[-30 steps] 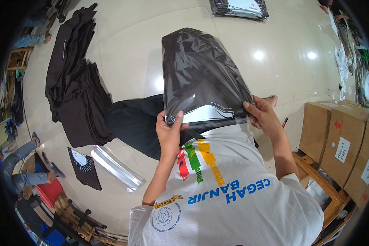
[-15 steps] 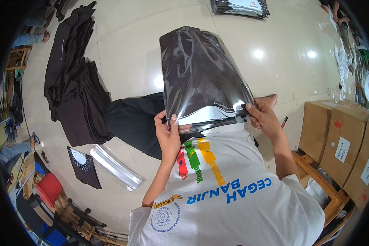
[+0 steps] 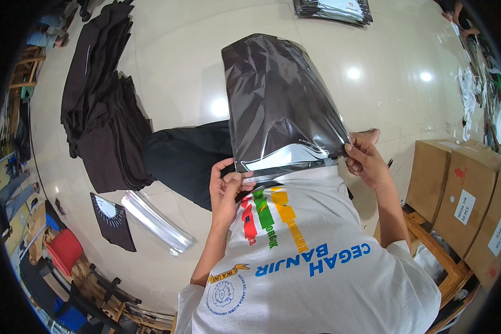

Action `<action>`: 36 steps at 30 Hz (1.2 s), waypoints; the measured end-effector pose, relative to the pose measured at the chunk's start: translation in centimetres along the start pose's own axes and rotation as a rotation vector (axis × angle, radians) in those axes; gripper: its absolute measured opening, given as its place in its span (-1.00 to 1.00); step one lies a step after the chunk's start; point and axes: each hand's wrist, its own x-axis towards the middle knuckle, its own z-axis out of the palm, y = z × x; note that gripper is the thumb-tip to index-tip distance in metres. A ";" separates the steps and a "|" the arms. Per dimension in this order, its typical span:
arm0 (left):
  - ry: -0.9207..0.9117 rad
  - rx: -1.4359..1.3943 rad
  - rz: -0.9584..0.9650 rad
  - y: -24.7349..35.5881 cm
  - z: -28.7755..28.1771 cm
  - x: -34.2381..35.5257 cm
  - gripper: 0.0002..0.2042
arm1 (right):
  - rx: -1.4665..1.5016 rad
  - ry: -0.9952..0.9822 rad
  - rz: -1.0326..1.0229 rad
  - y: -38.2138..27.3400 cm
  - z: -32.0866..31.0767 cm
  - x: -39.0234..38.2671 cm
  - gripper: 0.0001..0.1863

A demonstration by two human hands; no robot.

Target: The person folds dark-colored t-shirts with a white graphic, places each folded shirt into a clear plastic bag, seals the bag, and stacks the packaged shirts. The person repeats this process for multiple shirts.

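Note:
A clear plastic bag point(image 3: 284, 100) with a folded dark garment inside is stretched between my hands, above my lap. White print on the dark fabric shows near the bag's near edge. My left hand point(image 3: 226, 181) pinches the near left corner, thumb on top. At the near right corner, my right hand point(image 3: 367, 158) grips the bag between thumb and fingers. A transparent strip of plastic runs along the near edge between both hands.
Dark folded garments point(image 3: 108, 122) lie piled on the floor at left. Near them are a single dark folded piece point(image 3: 112, 222) and clear plastic bags point(image 3: 158, 222). Packed bags point(image 3: 333, 11) are stacked at the far side. Cardboard boxes point(image 3: 453, 183) stand at right by a wooden frame point(image 3: 437, 242).
My left hand has slid slightly down along the bag's near left corner, its thumb now lower. The bag appears a little further right and less slack.

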 end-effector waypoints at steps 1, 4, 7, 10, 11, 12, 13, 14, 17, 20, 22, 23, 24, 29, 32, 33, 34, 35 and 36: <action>0.021 -0.065 -0.019 0.0 0.1 0.2 -0.59 | 0.008 -0.002 0.011 0.1 0.0 0.0 -0.79; 0.056 -0.023 -0.038 0.6 1.2 1.6 -0.61 | 0.014 0.119 0.097 -0.9 1.4 0.0 -0.77; 0.040 0.133 -0.033 0.6 1.5 3.0 -0.62 | -0.040 0.113 0.063 -0.4 1.5 0.4 -0.74; 0.030 0.053 -0.046 1.7 1.7 3.0 -0.64 | -0.122 0.078 -0.028 -0.5 0.3 0.5 -0.72; 0.008 0.042 -0.062 2.0 1.4 2.8 -0.60 | -0.146 0.074 -0.052 -0.4 0.0 0.5 -0.71; 0.007 0.056 -0.078 1.9 1.3 2.7 -0.57 | -0.160 0.088 -0.068 -0.4 -0.1 0.6 -0.70; 0.006 0.070 -0.095 1.8 1.2 2.6 -0.55 | -0.173 0.102 -0.085 -0.3 -0.1 0.9 -0.70; 0.003 0.083 -0.108 1.8 1.2 2.7 -0.52 | -0.187 0.116 -0.104 -0.3 -0.2 1.1 -0.69; -0.032 0.174 -0.154 2.4 0.9 1.7 -0.53 | -0.148 0.052 -0.047 -0.1 -0.8 1.0 -0.69; -0.024 0.103 -0.185 2.7 -0.1 0.6 -0.54 | -0.149 0.017 -0.078 -0.4 -1.7 0.7 -0.72; -0.046 0.099 -0.116 1.9 -1.5 0.0 -0.56 | -0.260 0.151 -0.120 -1.0 -2.0 0.2 -0.79; -0.054 0.113 -0.009 0.7 -2.4 -0.1 -0.56 | -0.316 0.215 -0.142 -1.3 -1.9 0.3 -0.81; -0.063 0.128 0.097 -0.2 -2.9 -0.1 -0.56 | -0.452 0.280 -0.288 -1.2 -1.8 0.8 -0.85; -0.012 0.822 0.797 -1.9 -2.9 -0.1 -0.63 | -0.673 0.312 -0.780 -2.4 6.0 1.9 -0.82; 0.004 0.763 0.876 -2.8 -2.8 0.9 -0.76 | -0.810 -0.087 -0.867 -2.1 12.6 1.9 -0.85; 0.000 0.752 0.883 -2.8 -2.9 1.2 -0.79 | -0.808 -0.233 -0.856 -2.0 14.5 1.9 -0.89; -0.001 0.741 0.885 -2.7 -2.9 1.3 -0.82 | -0.854 -0.314 -0.887 -1.4 15.9 2.4 -0.89; 0.018 0.739 0.901 -2.2 -2.7 1.3 -0.82 | -0.900 -0.401 -0.916 -0.9 17.0 2.8 -0.88; 0.035 0.738 0.918 -1.7 -2.5 1.4 -0.82 | -0.894 -0.447 -0.881 -0.9 17.7 2.9 -0.87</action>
